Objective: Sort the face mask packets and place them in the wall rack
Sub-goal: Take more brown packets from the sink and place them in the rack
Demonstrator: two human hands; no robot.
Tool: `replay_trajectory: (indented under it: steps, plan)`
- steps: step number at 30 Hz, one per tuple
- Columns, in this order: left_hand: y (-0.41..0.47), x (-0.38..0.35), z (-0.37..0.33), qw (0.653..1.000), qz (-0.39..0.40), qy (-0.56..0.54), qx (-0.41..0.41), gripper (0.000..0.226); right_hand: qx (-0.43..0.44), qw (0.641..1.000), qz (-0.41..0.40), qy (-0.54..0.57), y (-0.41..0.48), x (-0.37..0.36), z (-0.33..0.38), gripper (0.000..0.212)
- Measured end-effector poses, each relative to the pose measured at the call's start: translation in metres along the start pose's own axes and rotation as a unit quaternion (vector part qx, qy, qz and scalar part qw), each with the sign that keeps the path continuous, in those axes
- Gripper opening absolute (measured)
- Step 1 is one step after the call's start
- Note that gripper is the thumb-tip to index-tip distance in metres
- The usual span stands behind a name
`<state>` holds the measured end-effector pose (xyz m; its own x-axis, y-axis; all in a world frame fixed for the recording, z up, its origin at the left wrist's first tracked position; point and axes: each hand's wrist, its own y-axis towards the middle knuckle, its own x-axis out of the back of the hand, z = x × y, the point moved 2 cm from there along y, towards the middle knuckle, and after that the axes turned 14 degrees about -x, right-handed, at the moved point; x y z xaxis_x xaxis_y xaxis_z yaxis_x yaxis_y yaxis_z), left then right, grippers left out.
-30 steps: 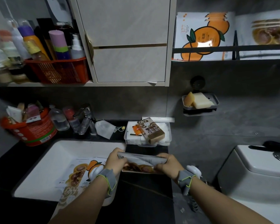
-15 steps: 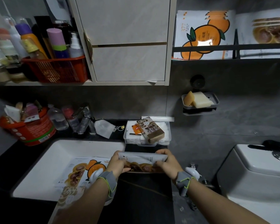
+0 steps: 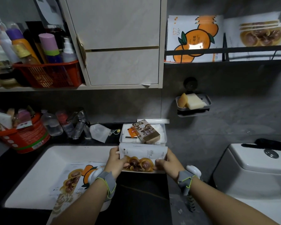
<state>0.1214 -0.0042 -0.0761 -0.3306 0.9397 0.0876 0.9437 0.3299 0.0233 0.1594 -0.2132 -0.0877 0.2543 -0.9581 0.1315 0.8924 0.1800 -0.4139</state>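
Between my two hands, just above the dark counter, sits a small stack of face mask packets with the brown mushroom print showing along its lower half. My left hand is clamped on the stack's left end, thumb over the top face and fingers underneath; my right hand grips the right end the same way. The stack is held roughly level, its long edge running from one hand to the other (I can't count how many packets are in it).

Left of my left hand, and lower, more packets lie loose in the white sink, a mix of orange-fruit and mushroom prints overlapping each other. Just beyond my hands a clear plastic box rests on the counter with a brown patterned carton lying across it.

Up and to the right of my right hand, well apart from it, the black wall rack hangs on the grey wall. Its left compartment holds orange-print packets standing upright; its right compartment holds mushroom-print packets, also upright. Below the rack, a soap dish is fixed to the wall with two bars in it.
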Motion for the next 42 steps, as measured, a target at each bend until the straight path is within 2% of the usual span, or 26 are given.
replay_trajectory:
  steps: [2,7,12,16,21,23,28,35,39,42]
  plan:
    - [0.004,-0.007,-0.02,0.998,0.001,0.027,-0.062,0.036,0.002,1.0,0.001,0.021,-0.001,0.01,0.014,0.044]
    - [0.01,-0.034,-0.078,0.98,0.022,0.08,-0.18,0.027,0.059,0.998,-0.015,0.012,-0.015,0.055,0.067,0.039]
    - [0.018,-0.084,-0.148,0.963,0.055,0.07,-0.254,0.035,0.118,0.987,-0.09,-0.055,-0.04,0.121,0.131,0.043]
    - [0.027,-0.122,-0.207,0.947,0.08,0.055,-0.307,0.035,0.158,0.98,-0.12,-0.002,-0.064,0.168,0.178,0.041]
    - [0.044,-0.163,-0.281,0.932,0.091,0.038,-0.349,0.039,0.206,0.968,-0.141,-0.013,-0.095,0.216,0.242,0.039]
    - [0.049,-0.178,-0.307,0.928,0.097,0.025,-0.358,0.04,0.224,0.959,-0.169,-0.034,-0.105,0.234,0.266,0.046]
    - [0.057,-0.21,-0.354,0.921,0.116,0.005,-0.372,0.037,0.207,0.955,-0.212,-0.014,-0.117,0.273,0.307,0.045]
    - [0.074,-0.258,-0.399,0.918,0.124,0.015,-0.377,0.027,0.218,0.949,-0.229,0.01,-0.12,0.32,0.343,0.048]
    - [0.086,-0.279,-0.408,0.912,0.126,0.051,-0.387,0.03,0.21,0.945,-0.253,0.012,-0.108,0.343,0.351,0.044]
    - [0.095,-0.29,-0.409,0.904,0.139,0.126,-0.385,0.032,0.185,0.944,-0.271,-0.018,-0.093,0.357,0.354,0.051]
